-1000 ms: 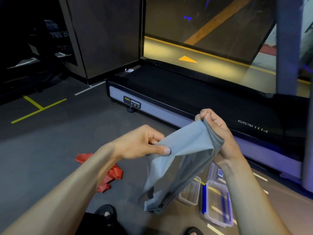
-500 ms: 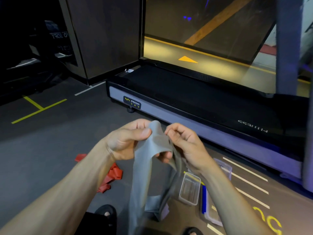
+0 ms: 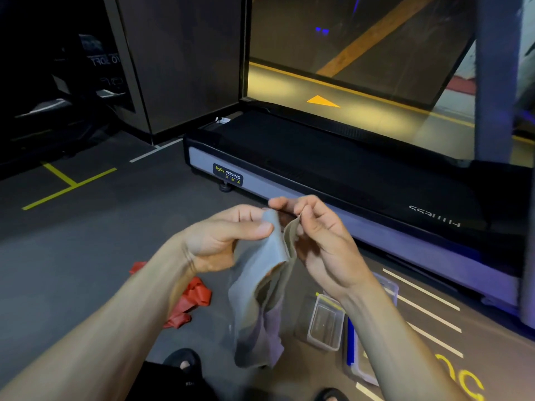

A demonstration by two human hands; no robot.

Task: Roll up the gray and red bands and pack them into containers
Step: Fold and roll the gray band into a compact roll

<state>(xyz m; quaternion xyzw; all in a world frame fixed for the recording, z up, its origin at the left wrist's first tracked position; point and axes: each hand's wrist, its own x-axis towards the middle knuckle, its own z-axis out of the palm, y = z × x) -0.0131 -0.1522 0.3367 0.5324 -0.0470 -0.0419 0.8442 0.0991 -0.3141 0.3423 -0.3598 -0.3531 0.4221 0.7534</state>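
Observation:
The gray band (image 3: 260,285) hangs in front of me, folded lengthwise, its lower end drooping toward the floor. My left hand (image 3: 225,238) pinches its top edge between thumb and fingers. My right hand (image 3: 315,238) grips the band's other top edge close beside it, fingers curled. The red band (image 3: 194,296) lies crumpled on the floor, partly hidden behind my left forearm. A small clear container (image 3: 325,325) stands open on the floor under my right wrist. A larger clear container with a blue latch (image 3: 351,342) lies right of it, mostly hidden by my right forearm.
A black treadmill (image 3: 318,166) with a gray side rail runs across the floor just beyond my hands. Its upright post (image 3: 492,82) rises at the right. Yellow and white lines mark the dark floor. My sandalled feet (image 3: 182,360) show at the bottom edge.
My hands have come together, gathering the spread gray band into a narrow fold. The right hand moved left and down from its wide hold, and the band's top edges now meet.

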